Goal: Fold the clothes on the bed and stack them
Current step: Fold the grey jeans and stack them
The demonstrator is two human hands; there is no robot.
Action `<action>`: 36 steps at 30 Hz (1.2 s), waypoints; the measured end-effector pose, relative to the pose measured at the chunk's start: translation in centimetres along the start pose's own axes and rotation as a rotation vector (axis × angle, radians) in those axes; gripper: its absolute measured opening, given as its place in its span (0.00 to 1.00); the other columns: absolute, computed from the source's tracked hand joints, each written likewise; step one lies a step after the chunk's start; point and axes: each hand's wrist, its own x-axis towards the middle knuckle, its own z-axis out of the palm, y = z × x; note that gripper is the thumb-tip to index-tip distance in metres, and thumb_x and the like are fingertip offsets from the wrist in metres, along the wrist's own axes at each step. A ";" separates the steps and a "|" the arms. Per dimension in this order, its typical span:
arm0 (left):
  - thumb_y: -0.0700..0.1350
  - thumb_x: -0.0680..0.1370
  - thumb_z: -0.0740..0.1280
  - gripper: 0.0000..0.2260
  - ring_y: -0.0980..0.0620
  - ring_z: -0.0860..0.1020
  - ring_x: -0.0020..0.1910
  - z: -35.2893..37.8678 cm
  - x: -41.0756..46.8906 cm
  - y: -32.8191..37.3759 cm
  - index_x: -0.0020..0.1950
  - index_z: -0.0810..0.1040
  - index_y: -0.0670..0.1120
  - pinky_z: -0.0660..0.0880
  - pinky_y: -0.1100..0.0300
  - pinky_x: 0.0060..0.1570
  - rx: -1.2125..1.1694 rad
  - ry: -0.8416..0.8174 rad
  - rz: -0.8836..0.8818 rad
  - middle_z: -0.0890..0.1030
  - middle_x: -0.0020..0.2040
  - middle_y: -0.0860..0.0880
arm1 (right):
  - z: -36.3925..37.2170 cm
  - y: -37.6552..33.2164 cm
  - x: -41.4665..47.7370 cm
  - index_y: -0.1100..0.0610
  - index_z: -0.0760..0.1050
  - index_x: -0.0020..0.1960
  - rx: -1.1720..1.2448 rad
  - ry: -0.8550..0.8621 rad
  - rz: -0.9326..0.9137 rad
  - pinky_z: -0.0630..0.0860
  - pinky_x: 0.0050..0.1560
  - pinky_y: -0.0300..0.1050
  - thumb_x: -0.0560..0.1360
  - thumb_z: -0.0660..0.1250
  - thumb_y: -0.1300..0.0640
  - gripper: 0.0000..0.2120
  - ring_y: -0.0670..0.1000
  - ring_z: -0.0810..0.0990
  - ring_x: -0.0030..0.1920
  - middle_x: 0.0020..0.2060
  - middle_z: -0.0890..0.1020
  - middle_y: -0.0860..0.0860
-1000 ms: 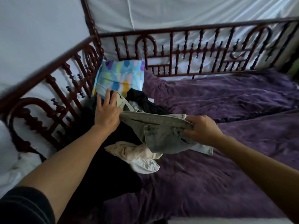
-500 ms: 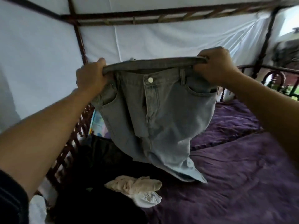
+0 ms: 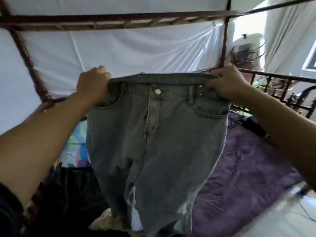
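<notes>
A pair of grey jeans [image 3: 157,142] hangs in the air in front of me, front side facing me, button and fly at the middle. My left hand [image 3: 92,84] grips the left end of the waistband. My right hand [image 3: 225,82] grips the right end, so the waistband is stretched flat between them. The legs drop down over the bed and hide what lies behind. Below them, a dark heap of clothes [image 3: 71,199] and a beige garment [image 3: 109,219] lie on the purple bedspread [image 3: 242,168].
A colourful pillow [image 3: 75,147] sits at the left by the dark wooden bed rail [image 3: 280,93]. White netting [image 3: 119,48] hangs on the upper frame behind the jeans. Purple bedspread lies bare to the right.
The jeans came up off the heap a second ago and now hang fuller and closer to me. Both hands have kept the waistband, and my view has tilted up.
</notes>
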 end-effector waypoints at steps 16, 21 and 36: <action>0.45 0.74 0.65 0.02 0.40 0.76 0.42 18.1 13.9 30.0 0.43 0.75 0.47 0.76 0.49 0.41 -0.240 -0.403 -0.089 0.76 0.41 0.42 | -10.4 34.3 -0.2 0.56 0.76 0.34 -0.152 -0.083 0.320 0.72 0.37 0.45 0.70 0.72 0.56 0.09 0.47 0.74 0.33 0.29 0.77 0.48; 0.47 0.76 0.66 0.06 0.39 0.75 0.42 21.0 17.2 36.9 0.44 0.72 0.46 0.65 0.53 0.35 -0.314 -0.319 -0.152 0.75 0.41 0.43 | -12.0 41.3 1.7 0.56 0.78 0.37 -0.128 -0.080 0.375 0.76 0.40 0.49 0.71 0.69 0.55 0.06 0.51 0.77 0.37 0.30 0.78 0.48; 0.36 0.71 0.69 0.05 0.38 0.79 0.49 36.3 35.7 58.9 0.46 0.80 0.42 0.72 0.53 0.46 -0.830 -0.463 -0.076 0.82 0.47 0.38 | -19.2 63.8 13.8 0.44 0.79 0.40 -0.319 -0.185 0.677 0.81 0.45 0.52 0.72 0.70 0.49 0.02 0.48 0.82 0.40 0.37 0.83 0.45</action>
